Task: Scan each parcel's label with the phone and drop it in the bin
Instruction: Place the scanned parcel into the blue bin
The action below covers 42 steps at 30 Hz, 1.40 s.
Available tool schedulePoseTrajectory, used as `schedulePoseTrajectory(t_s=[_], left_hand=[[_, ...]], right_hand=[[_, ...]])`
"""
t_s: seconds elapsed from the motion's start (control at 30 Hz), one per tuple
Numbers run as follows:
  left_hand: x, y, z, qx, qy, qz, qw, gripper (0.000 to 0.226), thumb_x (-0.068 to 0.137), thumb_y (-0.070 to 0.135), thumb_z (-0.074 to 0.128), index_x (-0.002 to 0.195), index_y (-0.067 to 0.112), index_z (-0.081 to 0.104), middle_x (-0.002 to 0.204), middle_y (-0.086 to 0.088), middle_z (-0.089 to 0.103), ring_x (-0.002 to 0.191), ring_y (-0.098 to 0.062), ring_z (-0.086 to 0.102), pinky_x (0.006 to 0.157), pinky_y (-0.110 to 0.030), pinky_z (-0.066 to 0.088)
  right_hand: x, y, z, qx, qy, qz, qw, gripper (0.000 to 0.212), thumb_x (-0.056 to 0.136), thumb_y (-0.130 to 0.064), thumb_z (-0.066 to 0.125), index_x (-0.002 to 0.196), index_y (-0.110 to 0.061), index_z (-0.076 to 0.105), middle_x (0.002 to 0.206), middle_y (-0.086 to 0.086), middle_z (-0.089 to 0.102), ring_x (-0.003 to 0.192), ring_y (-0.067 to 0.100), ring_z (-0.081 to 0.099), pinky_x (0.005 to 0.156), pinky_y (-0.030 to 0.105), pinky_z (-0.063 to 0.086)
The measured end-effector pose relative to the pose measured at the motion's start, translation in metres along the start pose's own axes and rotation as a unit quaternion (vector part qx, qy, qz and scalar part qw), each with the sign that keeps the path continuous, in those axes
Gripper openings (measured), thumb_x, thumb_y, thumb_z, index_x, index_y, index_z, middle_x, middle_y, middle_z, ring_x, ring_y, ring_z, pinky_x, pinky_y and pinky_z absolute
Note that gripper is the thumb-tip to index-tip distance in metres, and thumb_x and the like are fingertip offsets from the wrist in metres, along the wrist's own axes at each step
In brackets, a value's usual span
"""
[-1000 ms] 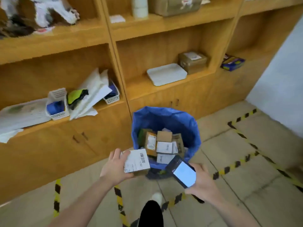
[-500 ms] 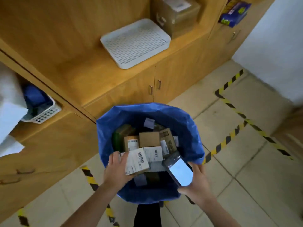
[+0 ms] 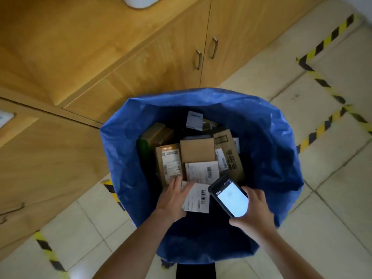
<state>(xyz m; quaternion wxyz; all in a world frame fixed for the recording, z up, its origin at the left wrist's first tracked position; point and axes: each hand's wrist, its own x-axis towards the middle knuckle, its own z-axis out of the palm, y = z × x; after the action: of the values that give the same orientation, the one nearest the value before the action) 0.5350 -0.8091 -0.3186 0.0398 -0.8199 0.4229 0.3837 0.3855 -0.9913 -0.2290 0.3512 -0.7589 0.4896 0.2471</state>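
A bin lined with a blue bag [image 3: 275,125] stands on the floor right below me, with several cardboard parcels [image 3: 197,150] piled inside. My left hand [image 3: 173,200] holds a small parcel [image 3: 198,198] by its left edge over the bin's near side, white barcode label facing up. Just to the right, my right hand [image 3: 253,210] grips a black phone [image 3: 229,196] with its screen lit, also above the bin opening. Phone and parcel are side by side, almost touching.
Wooden cabinets with metal door handles [image 3: 213,47] stand directly behind the bin. Yellow-and-black tape [image 3: 322,77] marks the tiled floor at right and lower left. The edge of a white tray [image 3: 141,2] shows on the shelf at the top.
I have stepped up to the bin and looked down into it. Both hands moved forward over the opening, and the parcel has come lower and closer to the phone.
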Motion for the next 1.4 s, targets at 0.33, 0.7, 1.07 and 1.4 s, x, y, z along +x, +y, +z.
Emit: schedulePoseTrajectory(t_s=[0.33,0.7,1.07,1.4], left_hand=[[-0.018,0.017,0.009,0.003,-0.063,-0.019,0.998,0.123,0.071,0.041,0.080,0.153,0.034,-0.011,0.156,-0.008,-0.003,0.145,-0.031,0.004,0.114,-0.045,0.030],[-0.069,0.058,-0.074,0.027,0.001,0.070,0.997,0.073,0.089,0.029,0.061,0.151,0.025,0.022,0.140,-0.003,0.029,0.129,-0.024,0.033,0.099,-0.038,0.044],[-0.142,0.195,-0.125,0.121,0.021,0.197,0.973,0.044,0.098,0.028,0.048,0.140,0.023,0.037,0.133,0.000,0.044,0.119,-0.020,0.048,0.090,-0.034,0.046],[-0.246,0.421,-0.054,0.182,0.037,0.405,0.895,0.031,0.095,0.029,0.050,0.125,0.025,0.052,0.125,0.005,0.054,0.114,-0.014,0.054,0.090,-0.027,0.043]], right_hand=[[-0.018,0.013,-0.008,-0.015,0.014,0.001,1.000,0.095,0.051,-0.029,0.079,0.135,-0.033,0.037,0.125,-0.012,0.035,0.119,0.012,0.043,0.090,0.037,0.042],[-0.109,0.033,-0.057,0.050,0.040,0.010,0.998,0.093,0.055,-0.032,0.075,0.137,-0.035,0.031,0.130,-0.011,0.033,0.118,0.013,0.047,0.090,0.034,0.037],[-0.269,0.142,-0.083,0.184,0.164,0.046,0.968,0.086,0.052,-0.030,0.072,0.131,-0.035,0.038,0.117,-0.017,0.034,0.094,0.004,0.050,0.088,0.031,0.045],[-0.457,0.313,-0.056,0.398,0.350,0.128,0.839,0.085,0.049,-0.019,0.073,0.128,-0.028,0.044,0.112,-0.021,0.034,0.096,0.001,0.052,0.068,0.016,0.049]])
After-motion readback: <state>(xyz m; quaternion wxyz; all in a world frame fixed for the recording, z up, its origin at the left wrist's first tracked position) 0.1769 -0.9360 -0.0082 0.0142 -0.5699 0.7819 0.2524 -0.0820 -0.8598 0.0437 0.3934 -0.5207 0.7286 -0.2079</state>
